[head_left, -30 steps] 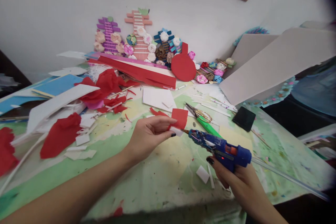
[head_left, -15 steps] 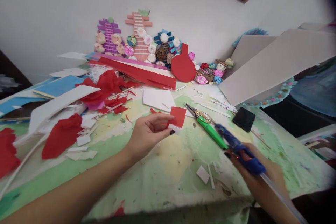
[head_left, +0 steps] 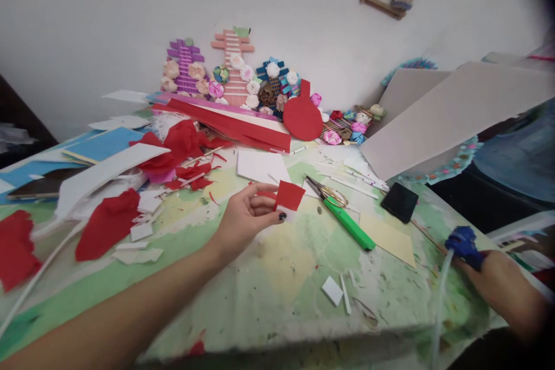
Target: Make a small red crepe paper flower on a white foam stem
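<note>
Pinching a small red square [head_left: 290, 195] between thumb and fingers, the left hand [head_left: 245, 217] is nearly closed above the middle of the desk [head_left: 260, 300], with a pale white piece [head_left: 286, 214] showing along the square's lower edge. The right hand [head_left: 507, 283], well apart at the desk's right side, is wrapped round the handle of a blue glue gun [head_left: 463, 244], and a clear stick [head_left: 440, 306] trails down from it; just how its fingers sit is hard to see.

Between the two hands lie a pair of gold-handled scissors [head_left: 333, 196] and, touching or nearly touching them, a bright green cutter [head_left: 350, 225]. A pale yellow sheet [head_left: 392, 240] is to the right of the cutter, and a flat black thing like a phone [head_left: 399, 202] is beyond that sheet. Nearer the front edge there's a little white square [head_left: 332, 291] with a thin white strip [head_left: 345, 295] beside it.

Behind the left hand sits a white card [head_left: 260, 166]. Over on the left are crumpled red cloth or paper [head_left: 108, 225], white scraps and blue sheets [head_left: 108, 144]. Toward the back, long red strips [head_left: 229, 124] stretch close to a red paddle shape [head_left: 302, 113], and flower-trimmed stick ornaments [head_left: 234, 66] stand against the wall [head_left: 108, 11]. Big grey-white panels [head_left: 455, 115] lean at the right.
</note>
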`<state>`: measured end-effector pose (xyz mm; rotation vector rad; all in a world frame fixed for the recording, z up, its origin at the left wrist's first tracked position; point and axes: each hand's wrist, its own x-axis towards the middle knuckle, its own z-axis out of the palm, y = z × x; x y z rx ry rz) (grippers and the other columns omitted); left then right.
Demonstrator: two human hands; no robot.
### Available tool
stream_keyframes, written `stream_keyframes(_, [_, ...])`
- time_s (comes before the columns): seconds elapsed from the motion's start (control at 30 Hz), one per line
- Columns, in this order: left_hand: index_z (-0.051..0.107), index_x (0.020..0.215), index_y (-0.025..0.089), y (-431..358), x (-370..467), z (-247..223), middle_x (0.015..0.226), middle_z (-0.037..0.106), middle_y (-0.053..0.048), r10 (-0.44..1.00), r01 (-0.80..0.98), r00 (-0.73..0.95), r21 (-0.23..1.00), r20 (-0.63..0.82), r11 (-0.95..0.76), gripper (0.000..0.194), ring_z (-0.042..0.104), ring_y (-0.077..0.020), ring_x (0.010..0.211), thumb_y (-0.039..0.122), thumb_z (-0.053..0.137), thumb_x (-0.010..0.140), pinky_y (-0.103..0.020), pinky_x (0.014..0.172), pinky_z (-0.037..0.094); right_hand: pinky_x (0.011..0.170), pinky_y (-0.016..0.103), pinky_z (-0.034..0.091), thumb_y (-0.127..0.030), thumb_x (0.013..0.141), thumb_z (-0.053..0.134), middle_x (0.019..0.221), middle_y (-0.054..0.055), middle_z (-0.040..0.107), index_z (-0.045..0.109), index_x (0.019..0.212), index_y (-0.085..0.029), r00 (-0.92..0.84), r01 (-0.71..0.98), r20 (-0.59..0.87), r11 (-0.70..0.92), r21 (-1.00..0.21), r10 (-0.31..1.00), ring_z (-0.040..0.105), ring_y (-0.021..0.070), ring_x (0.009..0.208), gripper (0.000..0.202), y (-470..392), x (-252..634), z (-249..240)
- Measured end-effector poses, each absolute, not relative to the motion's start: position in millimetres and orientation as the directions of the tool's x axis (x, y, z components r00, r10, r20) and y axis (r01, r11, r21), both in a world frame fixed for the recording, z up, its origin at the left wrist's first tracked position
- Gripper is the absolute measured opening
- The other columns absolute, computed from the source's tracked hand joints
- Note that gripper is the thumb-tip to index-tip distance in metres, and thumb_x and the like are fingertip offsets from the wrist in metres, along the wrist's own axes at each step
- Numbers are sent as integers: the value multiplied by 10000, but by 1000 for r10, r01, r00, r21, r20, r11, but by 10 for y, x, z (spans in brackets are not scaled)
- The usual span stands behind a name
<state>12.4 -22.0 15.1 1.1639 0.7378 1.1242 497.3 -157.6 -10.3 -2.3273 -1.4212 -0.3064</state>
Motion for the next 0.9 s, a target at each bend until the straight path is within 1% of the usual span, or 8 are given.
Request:
stream_keyframes(0.1, [613, 951, 125, -189, 131, 105, 746, 712, -18, 948, -290, 312, 956, 64, 30, 421, 692, -152, 703, 166, 814, 584, -253, 682, 580, 497, 404, 385, -344, 688, 635, 498, 100, 513, 397, 427, -289, 443, 896, 321, -420, -143, 837, 585, 222, 460, 357, -1499, 5006, -136])
stream_keyframes(0.27, [616, 937, 126, -168, 143, 87, 739, 705, -10, 956, -294, 289, 955, 44, 45, 386, 682, -138, 679, 160, 802, 600, -236, 637, 572, 513, 445, 363, -340, 738, 568, 694, 197, 595, 641, 690, -269, 446, 854, 541, -520, -19, 713, 680, 339, 713, 113, -1310, 4566, -37])
stream_keyframes(0.37, [626, 894, 128, -163, 146, 86, 723, 700, -7, 960, -274, 274, 961, 47, 31, 349, 675, -136, 669, 161, 802, 594, -233, 632, 563, 786, 500, 465, -347, 852, 469, 1105, 264, 597, 570, 1157, -160, 161, 984, 561, -173, -32, 812, 577, 408, 1084, 371, -1136, 3874, 180])
stream_keyframes(0.43, [637, 851, 126, -154, 143, 72, 720, 703, -14, 963, -254, 264, 967, 56, 13, 324, 672, -137, 675, 167, 811, 580, -231, 643, 555, 846, 512, 476, -404, 859, 506, 1184, 201, 588, 491, 1252, -153, 56, 989, 614, 40, -142, 787, 567, 376, 1099, 467, -987, 3324, 346])
stream_keyframes(0.57, [665, 814, 127, -126, 131, 43, 755, 722, -43, 963, -195, 262, 981, 69, -18, 277, 676, -152, 697, 194, 811, 588, -236, 648, 539, 932, 446, 464, -380, 840, 606, 1246, 135, 575, 494, 1257, -207, -228, 837, 592, 466, -286, 773, 534, 278, 1157, 465, -622, 2394, 561])
stream_keyframes(0.67, [686, 799, 126, -109, 120, 61, 773, 728, -55, 965, -150, 256, 988, 59, -21, 239, 674, -161, 705, 219, 800, 609, -254, 665, 536, 861, 409, 492, -320, 808, 661, 1172, 109, 619, 547, 1183, -212, -287, 723, 584, 571, -388, 759, 568, 252, 1078, 406, -369, 2001, 566])
stream_keyframes(0.77, [692, 764, 128, -102, 110, 87, 730, 716, -42, 966, -117, 250, 992, 71, -43, 207, 658, -148, 666, 230, 796, 618, -248, 648, 526, 790, 358, 490, -180, 819, 629, 938, 63, 674, 644, 937, -203, -295, 663, 608, 616, -426, 737, 596, 213, 929, 121, -247, 1844, 495])
stream_keyframes(0.9, [667, 706, 127, -106, 104, 79, 649, 683, -33, 958, -81, 270, 994, 96, -77, 196, 643, -144, 617, 283, 777, 662, -247, 620, 516, 747, 344, 477, -129, 831, 602, 827, 42, 667, 667, 833, -207, -265, 628, 662, 647, -433, 701, 582, 189, 838, 101, -291, 1826, 422])
